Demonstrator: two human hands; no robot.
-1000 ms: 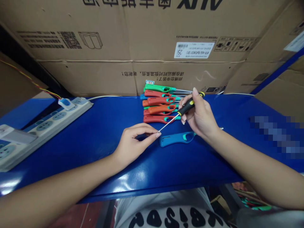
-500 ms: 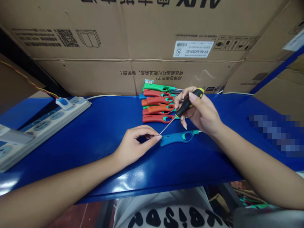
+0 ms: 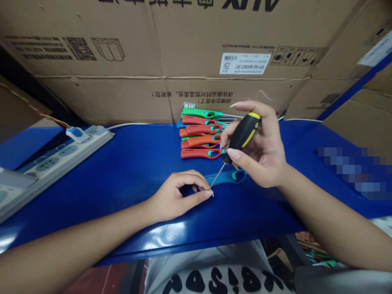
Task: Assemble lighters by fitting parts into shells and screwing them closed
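My right hand (image 3: 257,147) holds a black and yellow screwdriver (image 3: 245,132) by its handle, the thumb low near the collar and the index finger raised off it. The thin shaft slants down and left to my left hand (image 3: 180,194). There, my left thumb and index finger are pinched together at the screwdriver's tip. Whatever small thing lies between them is hidden. Just behind the tip, a blue stick lighter (image 3: 225,177) with a green trigger lies on the blue table (image 3: 147,151). Its nozzle end is covered by my right hand.
Farther back is a pile of red, orange, green and blue stick lighters (image 3: 200,153) with a small numbered label (image 3: 189,106). Behind it stands a large cardboard box (image 3: 122,90). A white power strip (image 3: 88,143) with plugs lies on the left.
My right hand has changed its grip on the screwdriver, lifting the index finger and turning the handle. The screwdriver tip and my left fingertips have moved slightly towards me, off the lighter's end.
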